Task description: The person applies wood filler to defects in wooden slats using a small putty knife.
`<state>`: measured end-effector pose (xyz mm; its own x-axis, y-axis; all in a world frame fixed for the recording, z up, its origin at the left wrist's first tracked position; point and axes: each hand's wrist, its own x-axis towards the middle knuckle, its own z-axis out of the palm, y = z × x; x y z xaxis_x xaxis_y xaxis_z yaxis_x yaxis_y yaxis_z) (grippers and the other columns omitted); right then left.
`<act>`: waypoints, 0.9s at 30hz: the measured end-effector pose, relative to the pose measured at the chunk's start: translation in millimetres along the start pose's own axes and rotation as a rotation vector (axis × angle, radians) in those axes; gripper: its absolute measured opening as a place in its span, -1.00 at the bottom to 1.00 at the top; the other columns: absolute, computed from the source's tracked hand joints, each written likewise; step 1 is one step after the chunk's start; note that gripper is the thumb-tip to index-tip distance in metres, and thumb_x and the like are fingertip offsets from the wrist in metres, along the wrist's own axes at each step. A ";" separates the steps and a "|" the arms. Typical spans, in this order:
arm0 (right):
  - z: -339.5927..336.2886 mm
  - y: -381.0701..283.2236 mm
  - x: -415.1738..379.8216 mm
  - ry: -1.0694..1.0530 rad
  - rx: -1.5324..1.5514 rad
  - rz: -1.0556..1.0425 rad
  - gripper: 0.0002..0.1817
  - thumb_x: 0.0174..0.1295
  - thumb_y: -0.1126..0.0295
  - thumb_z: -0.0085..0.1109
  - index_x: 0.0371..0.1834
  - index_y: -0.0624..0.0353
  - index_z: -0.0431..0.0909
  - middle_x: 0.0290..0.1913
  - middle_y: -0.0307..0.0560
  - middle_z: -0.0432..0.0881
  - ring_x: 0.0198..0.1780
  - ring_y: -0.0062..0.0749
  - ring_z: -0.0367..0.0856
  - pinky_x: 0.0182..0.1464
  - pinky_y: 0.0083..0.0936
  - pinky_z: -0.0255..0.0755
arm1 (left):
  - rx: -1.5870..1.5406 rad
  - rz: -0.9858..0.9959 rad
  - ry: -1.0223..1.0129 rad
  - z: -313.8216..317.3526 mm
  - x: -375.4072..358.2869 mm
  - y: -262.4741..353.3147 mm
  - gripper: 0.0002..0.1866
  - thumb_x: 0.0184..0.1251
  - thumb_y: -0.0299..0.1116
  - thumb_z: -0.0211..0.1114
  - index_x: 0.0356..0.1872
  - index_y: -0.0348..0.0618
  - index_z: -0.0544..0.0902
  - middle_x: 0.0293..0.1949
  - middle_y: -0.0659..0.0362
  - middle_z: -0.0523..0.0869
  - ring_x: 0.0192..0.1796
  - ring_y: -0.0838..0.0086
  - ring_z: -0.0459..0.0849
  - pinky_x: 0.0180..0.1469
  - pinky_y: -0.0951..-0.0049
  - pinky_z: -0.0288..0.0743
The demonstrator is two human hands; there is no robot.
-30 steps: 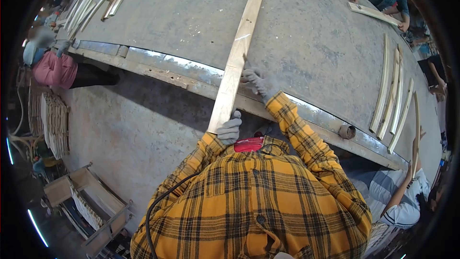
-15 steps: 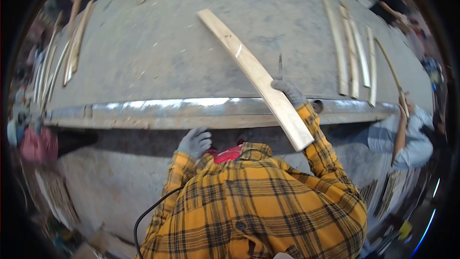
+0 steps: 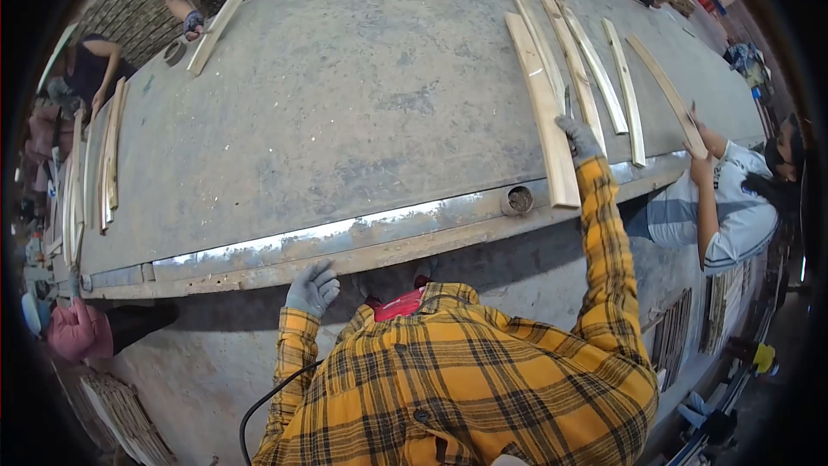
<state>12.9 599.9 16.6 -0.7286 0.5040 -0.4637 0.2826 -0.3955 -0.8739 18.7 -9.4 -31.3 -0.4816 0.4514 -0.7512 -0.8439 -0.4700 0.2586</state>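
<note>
Resting your gloved right hand (image 3: 578, 138) on the long wooden slat (image 3: 543, 108) without clearly gripping it, you keep your left hand (image 3: 312, 287) loose and empty below the table edge (image 3: 345, 237).

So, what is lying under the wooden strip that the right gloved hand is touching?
The wooden strip lies on the grey table, and its near end crosses the metal edge. The right hand rests at its side. The table surface directly beneath is covered.

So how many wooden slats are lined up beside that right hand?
5: one slat at the right hand, then four more fanned rightward. Overlaps may hide others.
</note>
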 end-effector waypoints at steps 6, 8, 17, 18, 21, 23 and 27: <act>-14.4 -27.9 110.4 0.005 -0.371 -0.087 -0.70 0.10 0.27 0.29 -0.17 0.20 0.59 -0.61 -0.31 0.50 -0.78 -0.70 0.25 -0.77 -0.71 0.08 | 0.070 0.085 0.047 22.8 -4.7 -11.6 -0.61 0.38 -0.16 0.01 0.02 -0.26 0.48 -0.30 0.04 0.66 -0.34 0.27 0.67 -0.33 0.35 0.64; -21.3 -29.2 113.5 0.053 -0.509 -0.109 -0.69 0.11 0.29 0.28 -0.12 0.20 0.58 -0.50 -0.23 0.62 -0.75 -0.68 0.34 -0.76 -0.74 0.14 | 0.068 0.102 0.043 26.7 -5.9 -16.1 -0.61 0.38 -0.16 0.01 0.03 -0.26 0.48 -0.30 0.03 0.66 -0.34 0.26 0.67 -0.33 0.36 0.63; -26.3 -2.9 -108.1 -0.096 -0.934 0.187 -0.66 0.16 0.07 0.13 -0.51 0.12 0.57 -0.65 -0.25 0.55 -0.73 -0.66 0.43 -0.72 -0.68 0.21 | 0.169 0.108 0.121 55.0 4.0 -21.9 -0.62 0.36 -0.15 0.04 -0.02 -0.26 0.49 -0.36 0.05 0.65 -0.40 0.25 0.68 -0.41 0.37 0.63; -44.9 6.2 -133.8 -0.216 -0.906 0.368 -0.75 0.12 0.16 0.22 -0.42 0.13 0.64 -0.61 -0.24 0.60 -0.73 -0.69 0.44 -0.72 -0.71 0.23 | 0.211 0.091 0.123 62.0 7.0 -20.8 -0.62 0.35 -0.14 0.04 -0.02 -0.26 0.49 -0.36 0.05 0.65 -0.41 0.26 0.68 -0.42 0.38 0.63; -73.8 54.0 -179.1 -0.234 -0.769 0.665 -0.69 0.11 0.17 0.27 -0.22 0.18 0.64 -0.54 -0.23 0.62 -0.67 -0.72 0.46 -0.66 -0.79 0.25 | 0.360 0.114 0.060 99.3 18.6 -18.3 -0.61 0.36 -0.14 0.04 -0.02 -0.27 0.49 -0.36 0.06 0.65 -0.42 0.29 0.67 -0.42 0.41 0.62; -75.9 89.3 -190.5 -0.176 -0.480 0.619 -0.72 0.15 0.19 0.23 -0.24 0.18 0.61 -0.54 -0.24 0.61 -0.70 -0.72 0.40 -0.68 -0.79 0.19 | 0.436 0.069 0.025 123.8 32.2 -11.9 -0.61 0.36 -0.15 0.04 -0.02 -0.28 0.49 -0.36 0.05 0.65 -0.42 0.30 0.67 -0.41 0.42 0.62; -37.9 125.2 -172.1 -0.078 -0.137 0.253 -0.75 0.22 0.24 0.14 -0.30 0.23 0.57 -0.58 -0.28 0.51 -0.74 -0.75 0.23 -0.71 -0.76 0.03 | 0.599 0.087 -0.137 164.3 54.1 -12.2 -0.61 0.37 -0.18 0.02 0.00 -0.31 0.49 -0.34 0.04 0.64 -0.37 0.36 0.68 -0.37 0.45 0.61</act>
<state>197.3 492.7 -18.6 -0.6689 0.3400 -0.6611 0.5390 -0.3906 -0.7463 -35.9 145.4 24.7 -0.5467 0.5426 -0.6377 -0.7672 -0.0195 0.6411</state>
